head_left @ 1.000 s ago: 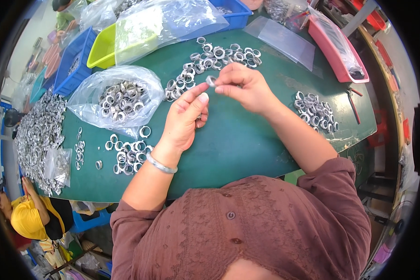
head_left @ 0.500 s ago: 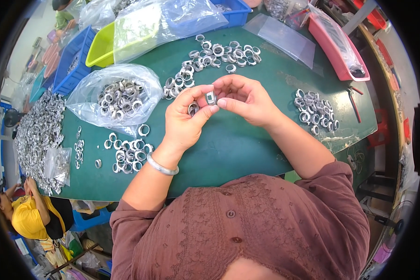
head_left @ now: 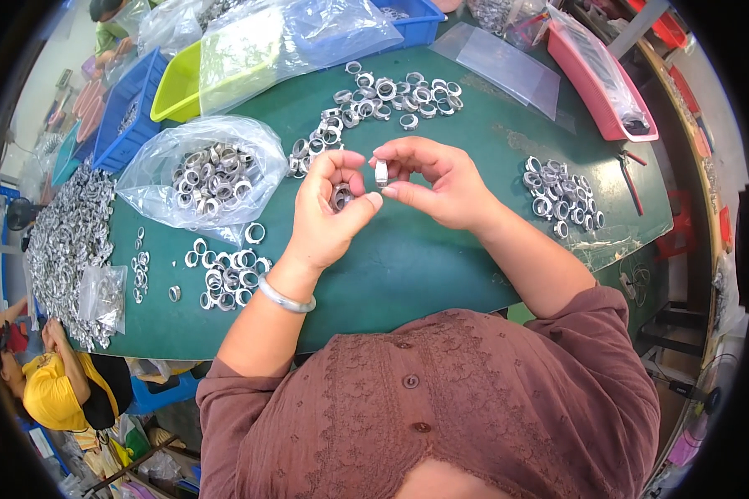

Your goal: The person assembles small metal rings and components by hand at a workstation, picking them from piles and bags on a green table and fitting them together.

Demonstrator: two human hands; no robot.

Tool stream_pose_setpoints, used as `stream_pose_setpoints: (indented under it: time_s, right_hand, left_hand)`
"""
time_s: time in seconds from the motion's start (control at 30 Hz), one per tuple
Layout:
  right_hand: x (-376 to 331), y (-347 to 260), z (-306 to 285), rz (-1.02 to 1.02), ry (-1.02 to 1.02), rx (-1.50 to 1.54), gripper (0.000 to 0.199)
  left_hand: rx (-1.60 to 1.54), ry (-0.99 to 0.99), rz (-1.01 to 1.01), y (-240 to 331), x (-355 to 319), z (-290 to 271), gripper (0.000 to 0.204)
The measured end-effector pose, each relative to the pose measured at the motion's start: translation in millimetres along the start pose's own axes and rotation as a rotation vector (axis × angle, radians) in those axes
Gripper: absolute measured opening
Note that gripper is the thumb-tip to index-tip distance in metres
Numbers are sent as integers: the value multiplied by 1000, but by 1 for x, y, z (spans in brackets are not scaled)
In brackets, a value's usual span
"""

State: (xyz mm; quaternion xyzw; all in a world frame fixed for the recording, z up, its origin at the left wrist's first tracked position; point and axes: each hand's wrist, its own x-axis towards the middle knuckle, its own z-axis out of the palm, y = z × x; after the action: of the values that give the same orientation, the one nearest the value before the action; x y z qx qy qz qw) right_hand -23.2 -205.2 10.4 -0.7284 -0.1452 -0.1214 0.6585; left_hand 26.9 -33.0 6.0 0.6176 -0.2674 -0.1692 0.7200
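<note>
My right hand (head_left: 441,183) pinches a small silvery metal ring part (head_left: 381,172) between thumb and fingers, seen nearly edge-on. My left hand (head_left: 329,204) faces it closely, its thumb tip just below the part. A second metal ring (head_left: 341,197) sits in the curled fingers of my left hand. Just beyond the hands, a loose spread of similar rings (head_left: 383,89) covers the green tabletop (head_left: 408,266). Left of my left wrist lies a smaller group of rings (head_left: 229,279). An open clear plastic bag (head_left: 262,187) holds many more.
A heap of metal parts (head_left: 71,237) fills the table's left end. Another ring cluster (head_left: 562,195) lies at right, near a red-handled tool (head_left: 632,185). Farther back stand a lime bin (head_left: 175,90), a blue bin (head_left: 129,108) and a pink basket (head_left: 595,83). A person in yellow (head_left: 58,391) sits lower left.
The ring part in my right hand has turned, showing a narrower side now. My left fingers have drawn back slightly from it. Another person's arm has appeared at the far left.
</note>
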Motion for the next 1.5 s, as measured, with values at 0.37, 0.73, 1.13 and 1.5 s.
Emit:
stream_pose_setpoints:
  time_s: [0.37, 0.73, 1.13, 1.5]
  right_hand:
    - [7, -2, -6, -249, -6, -335, 42]
    - [17, 42, -34, 18, -2, -1185, 32]
    - [17, 41, -39, 47, 67, -1092, 22]
    - [16, 35, -39, 110, 103, -960, 23]
  left_hand:
    - [-355, -109, -353, 1, 0, -8, 27]
    - [-521, -418, -167, 0, 1, -13, 44]
    - [-396, -362, -111, -1, 2, -11, 44]
    - [-417, -345, -149, -2, 2, -11, 41]
